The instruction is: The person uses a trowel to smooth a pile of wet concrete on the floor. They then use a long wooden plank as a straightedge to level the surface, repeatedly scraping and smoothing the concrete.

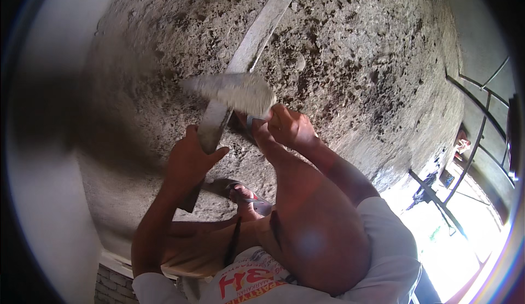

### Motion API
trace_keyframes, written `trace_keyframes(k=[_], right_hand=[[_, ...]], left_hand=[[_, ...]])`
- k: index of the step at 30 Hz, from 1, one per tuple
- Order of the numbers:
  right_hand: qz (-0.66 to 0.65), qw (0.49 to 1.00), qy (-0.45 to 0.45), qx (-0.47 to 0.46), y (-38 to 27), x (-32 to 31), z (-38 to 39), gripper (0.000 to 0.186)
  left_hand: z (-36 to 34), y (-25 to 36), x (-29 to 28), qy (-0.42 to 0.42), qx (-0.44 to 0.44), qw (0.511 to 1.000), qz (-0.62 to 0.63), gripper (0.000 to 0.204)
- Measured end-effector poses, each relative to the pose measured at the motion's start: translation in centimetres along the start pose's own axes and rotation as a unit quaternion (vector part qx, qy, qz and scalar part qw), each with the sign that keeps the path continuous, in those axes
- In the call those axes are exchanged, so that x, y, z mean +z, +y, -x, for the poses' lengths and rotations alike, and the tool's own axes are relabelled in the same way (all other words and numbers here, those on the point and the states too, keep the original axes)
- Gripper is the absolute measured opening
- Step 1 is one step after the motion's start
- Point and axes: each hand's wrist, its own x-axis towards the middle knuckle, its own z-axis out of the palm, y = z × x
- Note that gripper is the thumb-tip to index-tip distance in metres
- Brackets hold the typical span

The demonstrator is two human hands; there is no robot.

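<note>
A long, narrow straightedge board (262,33), pale with mortar, lies slantwise over the rough floor from the far middle toward my body. My left hand (188,159) is closed around its near part, the thumb on the right side. My right hand (290,126) is closed on a trowel, its grip hidden by the fingers. The trowel's blade (238,91), coated in grey and slightly blurred, points left and crosses above the board. I cannot tell whether blade and board touch.
Crumbly, pitted grey floor (350,47) spreads around the board. A pale wall (49,194) rises at the left. My sandalled foot (249,203) stands near the board's near end. Metal bars (481,118) and a bright opening (443,222) are at the right.
</note>
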Motion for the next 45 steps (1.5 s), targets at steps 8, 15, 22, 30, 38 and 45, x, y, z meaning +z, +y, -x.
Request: trace_keyframes(k=[8, 15, 22, 30, 38, 45], right_hand=[[-0.01, 0.997, -0.08, -0.011, 1.2, 0.7, 1.8, 0.068], [0.0, 0.999, -0.009, -0.039, 3.7, 1.6, 0.1, 0.032], [-0.067, 0.951, 0.066, 0.294, 7.5, -4.7, -4.5, 0.019], [0.01, 0.996, 0.084, -0.022, 0.4, -4.9, 0.9, 0.023], [-0.214, 0.958, 0.149, -0.116, -1.5, -6.8, -3.4, 0.018], [-0.146, 0.971, -0.022, 0.189, 1.7, -4.7, -5.3, 0.012]], left_hand=[[2.4, 3.3, 0.2, -0.009, -0.022, 1.0, 0.008, 0.079], [3.2, 4.9, -0.9, -0.016, -0.02, 1.0, 0.009, 0.077], [3.9, 5.9, -1.5, -0.022, -0.038, 0.999, 0.005, 0.077], [3.6, 5.9, -0.6, -0.027, -0.053, 0.998, 0.002, 0.08], [3.8, 5.1, 0.4, 0.021, -0.003, 0.999, -0.031, 0.07], [3.0, 4.1, 1.0, 0.05, -0.001, 0.997, -0.05, 0.064]])
